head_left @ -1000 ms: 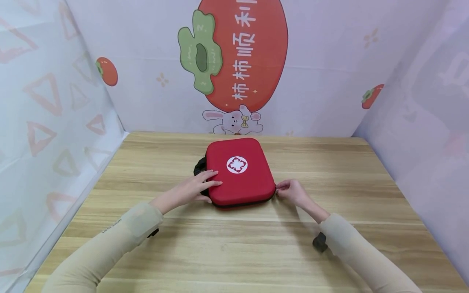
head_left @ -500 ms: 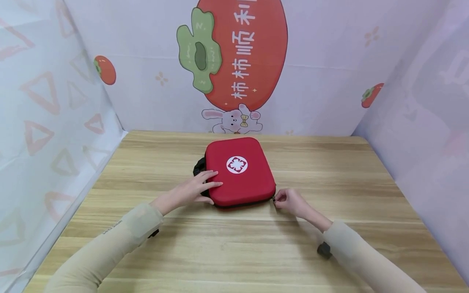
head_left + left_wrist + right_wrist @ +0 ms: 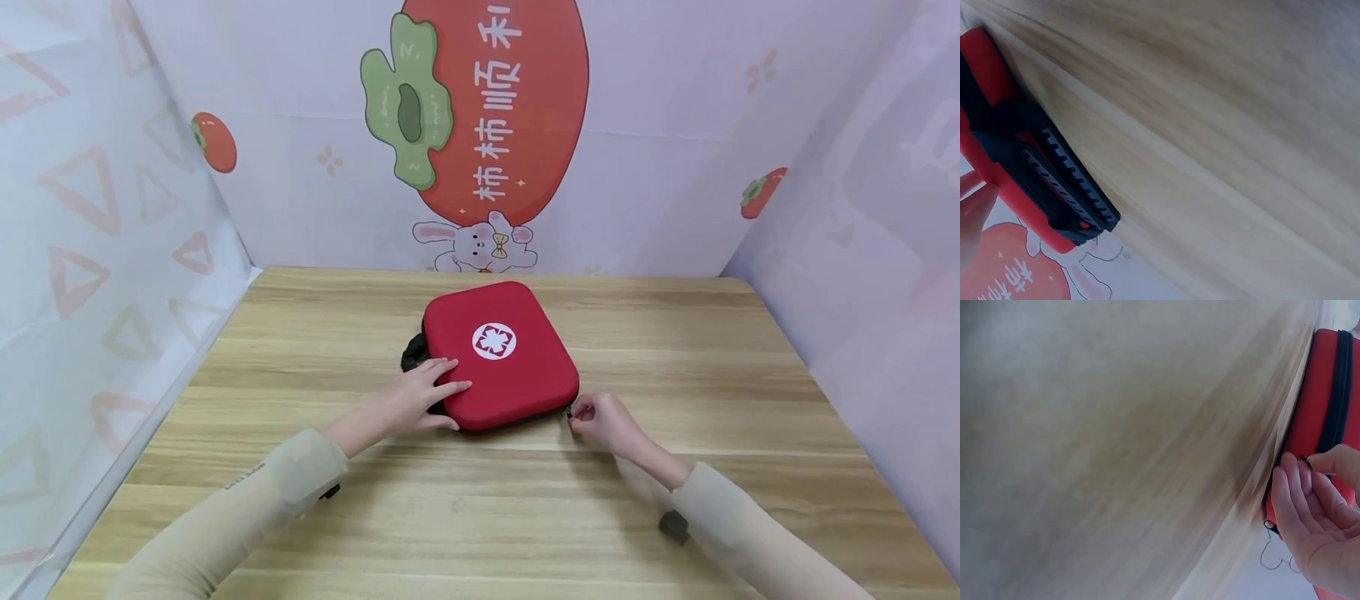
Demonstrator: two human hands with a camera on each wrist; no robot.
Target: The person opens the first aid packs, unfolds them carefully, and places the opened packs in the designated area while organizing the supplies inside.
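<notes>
A red zippered first-aid case [image 3: 517,375] with a white cross emblem lies flat on the wooden table, turned slightly. My left hand [image 3: 420,396] rests spread on its near left corner, fingertips on the lid and thumb low at the front side. The black carry handle [image 3: 1063,181] sticks out from the case's left side. At the near right corner my right hand [image 3: 603,421] pinches a small dark zipper pull [image 3: 570,412] between thumb and forefinger. In the right wrist view the black zipper band [image 3: 1337,394] runs along the red side toward those fingers.
The wooden table [image 3: 465,517] spreads around the case. A printed cloth [image 3: 637,183] with persimmon and rabbit drawings stands behind it, and pale cloth walls rise at left and right. Dark wrist-worn devices [image 3: 673,527] sit under the sleeves.
My right hand has moved from the right side round the near right corner, pulling the zipper pull along. The case has shifted slightly right and turned a little, with my left hand still on it.
</notes>
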